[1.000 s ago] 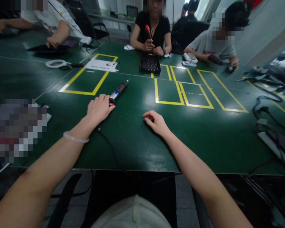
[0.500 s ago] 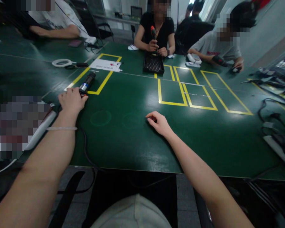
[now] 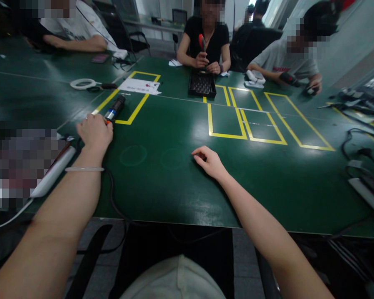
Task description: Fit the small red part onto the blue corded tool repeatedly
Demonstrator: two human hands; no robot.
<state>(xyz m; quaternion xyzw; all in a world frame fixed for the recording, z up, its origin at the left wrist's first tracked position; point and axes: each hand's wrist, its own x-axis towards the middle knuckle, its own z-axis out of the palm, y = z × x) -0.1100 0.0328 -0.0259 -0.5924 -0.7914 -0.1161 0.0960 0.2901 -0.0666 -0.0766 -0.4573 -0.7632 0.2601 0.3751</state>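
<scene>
My left hand (image 3: 95, 132) is wrapped round the near end of a dark cylindrical tool (image 3: 116, 108) with a blue and silver band and a bit of orange by my thumb. The tool lies tilted, its black end pointing away from me toward a yellow-taped rectangle. My palm hides its grip. A black cable (image 3: 112, 193) runs from near my wrist over the table's front edge. My right hand (image 3: 208, 161) rests on the green table (image 3: 174, 195), fingers loosely curled with thumb and forefinger tips close together. Nothing shows in it.
A power strip (image 3: 52, 172) lies left of my forearm. A white paper (image 3: 139, 86) and a ring-headed tool (image 3: 82, 84) lie farther back. Across the table, a person (image 3: 204, 41) holds a red-topped tool over a black tray (image 3: 202, 89). Cables (image 3: 361, 143) crowd the right side.
The view has shifted slightly. My left hand and the tool are almost where they were; the thumb looks drawn in a little. My right hand has not moved.
</scene>
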